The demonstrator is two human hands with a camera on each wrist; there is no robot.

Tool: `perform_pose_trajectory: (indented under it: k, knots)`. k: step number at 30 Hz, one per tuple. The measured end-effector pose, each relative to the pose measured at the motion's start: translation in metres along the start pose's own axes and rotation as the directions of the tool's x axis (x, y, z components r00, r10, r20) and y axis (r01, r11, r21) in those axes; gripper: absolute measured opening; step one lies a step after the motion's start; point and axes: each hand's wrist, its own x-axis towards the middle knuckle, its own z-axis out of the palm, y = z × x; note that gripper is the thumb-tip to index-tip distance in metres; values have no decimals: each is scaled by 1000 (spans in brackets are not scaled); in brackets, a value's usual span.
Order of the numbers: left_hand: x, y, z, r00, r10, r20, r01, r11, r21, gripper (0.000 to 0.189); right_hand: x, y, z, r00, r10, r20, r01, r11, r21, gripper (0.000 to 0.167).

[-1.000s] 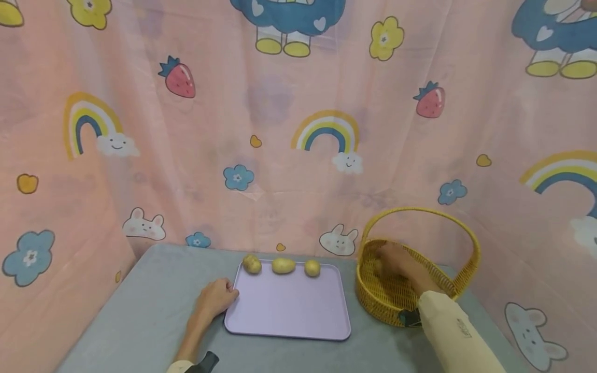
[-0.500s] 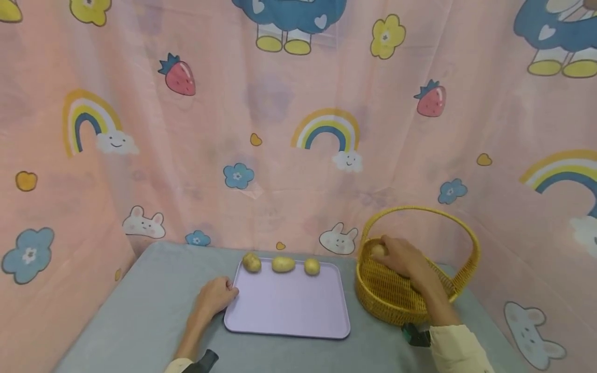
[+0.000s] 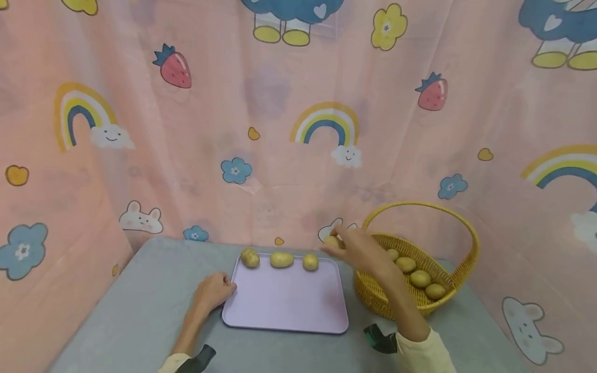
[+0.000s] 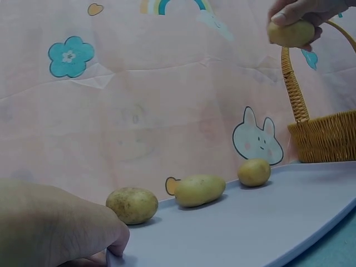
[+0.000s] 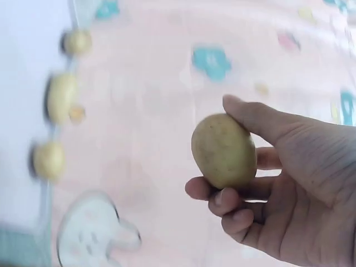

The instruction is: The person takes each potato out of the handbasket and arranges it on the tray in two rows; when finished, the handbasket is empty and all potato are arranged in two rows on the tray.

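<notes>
My right hand [image 3: 366, 251] holds a potato [image 5: 224, 151] between thumb and curled fingers, raised between the tray and the basket. On the pale purple tray [image 3: 284, 305], three potatoes stand in a row along the far edge: a left one [image 3: 250, 258], a longer middle one [image 3: 282, 259] and a small round one [image 3: 310, 262]. The left edge of the tray is pinched by my left hand [image 3: 212, 292], its thumb over the rim in the left wrist view; the fingers beneath are mostly hidden.
Right of the tray stands a yellow wicker basket [image 3: 373, 303] with a tall arched handle [image 3: 420, 203]. Several potatoes [image 3: 421, 278] lie inside it, partly behind my right forearm. A grey cloth [image 3: 154, 305] covers the table, and a printed pink curtain [image 3: 270, 207] hangs behind.
My right hand has lifted a potato out of the basket and moved left towards the tray. The potatoes in the basket now show. My left hand stays at the tray's edge.
</notes>
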Motion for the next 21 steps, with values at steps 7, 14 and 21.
perform_pose_trajectory:
  k: [7,14,21]
  knots:
    - [-1,2,0,1000,-3,-6,3,1000,-5,20,15,-52,59,986,-123,110,117,992,56,34]
    - [0,0,1,1000,1,-6,-1,1000,5,18,26,-83,116,947,-211,242,212,977,25,34]
    - [2,2,-3,1000,11,-12,-11,1000,-2,17,34,-101,153,931,-214,295,222,975,6,31]
